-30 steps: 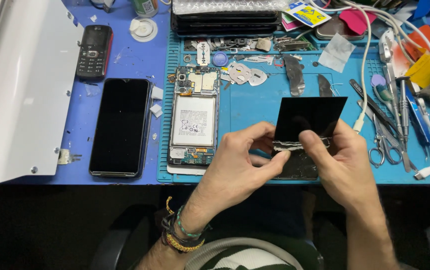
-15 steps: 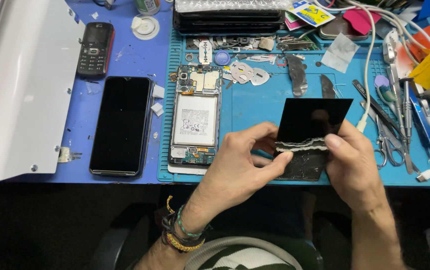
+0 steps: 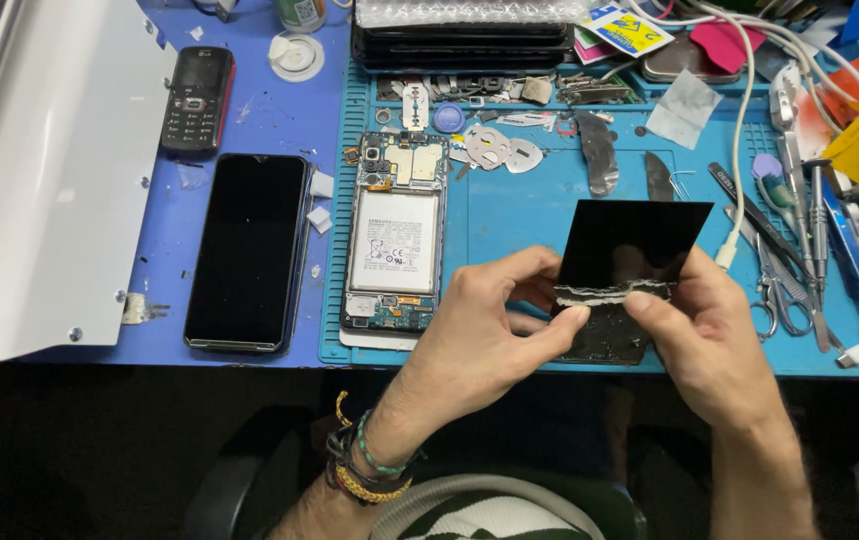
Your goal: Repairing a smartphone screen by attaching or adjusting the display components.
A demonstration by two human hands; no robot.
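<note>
Both hands pinch the black screen panel (image 3: 630, 245) above the blue mat (image 3: 540, 215); left hand (image 3: 480, 335) and right hand (image 3: 710, 345) should peel the pale strip (image 3: 612, 293) slowly, evenly.

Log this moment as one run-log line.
left hand: pinching black panel | right hand: pinching same panel | nearby: opened phone, blue mat

Black phone screen (image 3: 248, 252) left; hands hold black screen panel (image 3: 632, 243).

You have a single head view, looking steeply down, close over the mat (image 3: 550, 215) filling the frame's upper half.
</note>
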